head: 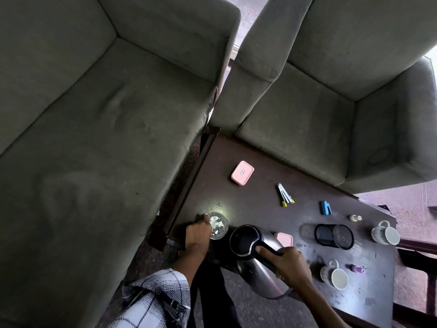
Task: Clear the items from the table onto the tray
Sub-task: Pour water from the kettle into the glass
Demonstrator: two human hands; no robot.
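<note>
Right hand: wrapped round handle of steel kettle, tilted at table's near edge.
Left hand: fingers curled against glass by left corner.
Open room: bare wood beyond glass, toward pink box.

One dark table carries two pink lidded boxes, two pale mugs, one glass tumbler, one steel kettle, one black mesh pen holder, one blue stapler, one bundle of pens, one small cream bottle and one small purple bottle. Two grey sofas stand beside it. Two hands are in view.
</note>
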